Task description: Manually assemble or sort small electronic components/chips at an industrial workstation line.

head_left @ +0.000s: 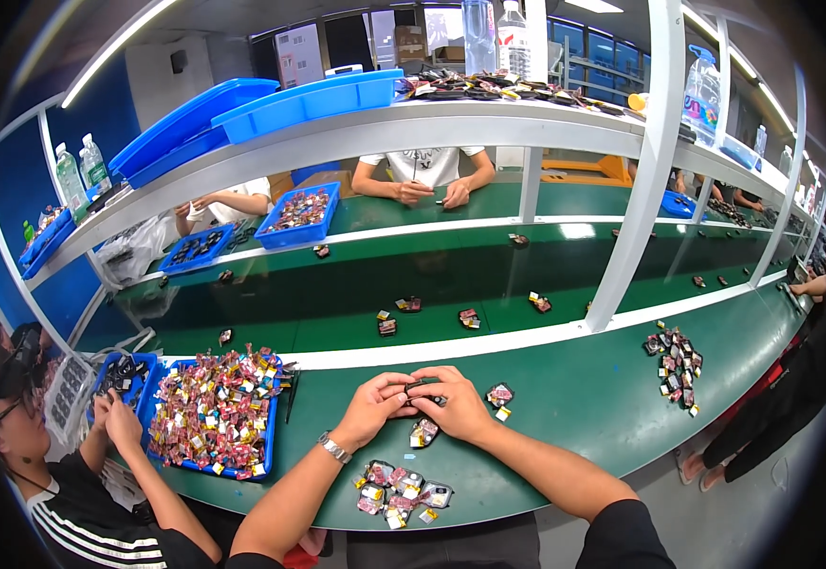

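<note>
1. Blue tray (263,453), heaped with colourful small parts, sits left of both hands.
2. Left hand (371,408): fingers pinched on small dark part (420,389), held just above green bench (574,398).
3. Right hand (456,403): fingers clamped on same part.
4. Loose part (499,395) just right of it.

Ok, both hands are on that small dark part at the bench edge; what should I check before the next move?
1. Left hand on the small dark part: ok, fingers touch it.
2. Right hand on the same part: ok.
3. Part seated or aligned between the fingers: cannot tell, mostly covered.
4. Loose pink-and-yellow piece lying on the green bench top just below the hands: ok, apart from them.
5. Pile of small pink, yellow and dark pieces near the bench's front edge: ok, on the surface.
6. Blue plastic tray of pink and yellow pieces at the left: ok, full.
</note>
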`<action>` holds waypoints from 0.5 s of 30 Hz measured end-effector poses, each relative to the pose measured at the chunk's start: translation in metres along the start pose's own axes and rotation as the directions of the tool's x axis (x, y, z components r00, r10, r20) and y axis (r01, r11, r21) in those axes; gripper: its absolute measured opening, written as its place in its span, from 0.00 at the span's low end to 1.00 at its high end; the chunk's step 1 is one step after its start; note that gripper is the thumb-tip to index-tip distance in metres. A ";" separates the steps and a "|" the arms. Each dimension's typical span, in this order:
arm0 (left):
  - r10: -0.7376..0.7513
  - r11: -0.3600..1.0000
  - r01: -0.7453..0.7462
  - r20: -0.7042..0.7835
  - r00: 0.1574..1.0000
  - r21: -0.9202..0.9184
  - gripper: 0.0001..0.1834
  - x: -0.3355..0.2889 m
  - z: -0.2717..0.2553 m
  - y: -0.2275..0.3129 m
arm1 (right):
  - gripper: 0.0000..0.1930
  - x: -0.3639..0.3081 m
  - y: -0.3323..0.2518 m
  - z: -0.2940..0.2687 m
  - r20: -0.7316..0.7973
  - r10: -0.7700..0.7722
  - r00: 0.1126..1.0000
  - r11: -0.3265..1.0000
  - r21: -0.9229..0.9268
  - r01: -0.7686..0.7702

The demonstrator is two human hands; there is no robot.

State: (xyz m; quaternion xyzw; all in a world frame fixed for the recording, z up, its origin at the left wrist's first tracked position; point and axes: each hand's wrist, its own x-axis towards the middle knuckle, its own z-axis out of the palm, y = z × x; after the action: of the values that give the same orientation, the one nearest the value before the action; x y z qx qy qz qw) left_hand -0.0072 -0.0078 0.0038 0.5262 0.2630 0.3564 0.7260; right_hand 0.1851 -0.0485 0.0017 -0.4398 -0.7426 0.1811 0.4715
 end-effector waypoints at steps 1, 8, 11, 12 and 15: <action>0.001 1.000 -0.001 -0.012 1.000 -0.001 0.15 0.000 0.000 0.000 | 0.09 0.000 0.000 0.001 0.004 0.009 1.000 1.000 0.000 -0.009; 0.035 0.999 -0.033 -0.062 0.997 0.032 0.14 -0.001 -0.003 -0.007 | 0.09 0.000 -0.012 0.002 0.005 -0.051 0.999 0.997 -0.066 0.051; 0.061 0.998 -0.061 -0.059 0.996 -0.009 0.14 -0.001 -0.002 -0.006 | 0.10 0.002 -0.013 -0.001 0.010 0.009 1.000 0.999 -0.049 -0.009; 0.044 0.999 -0.043 -0.074 0.996 0.016 0.14 -0.002 0.003 -0.005 | 0.10 0.001 -0.011 -0.001 0.008 0.013 1.000 0.999 -0.050 -0.013; 0.046 0.997 -0.041 -0.075 0.996 0.072 0.14 0.000 0.002 -0.004 | 0.11 -0.001 -0.006 -0.001 0.020 0.009 1.000 1.000 -0.010 -0.009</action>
State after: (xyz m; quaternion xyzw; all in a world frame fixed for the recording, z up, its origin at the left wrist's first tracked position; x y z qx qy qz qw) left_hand -0.0046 -0.0102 0.0003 0.5428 0.2915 0.3826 0.6885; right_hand 0.1832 -0.0524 0.0059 -0.4435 -0.7461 0.1839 0.4613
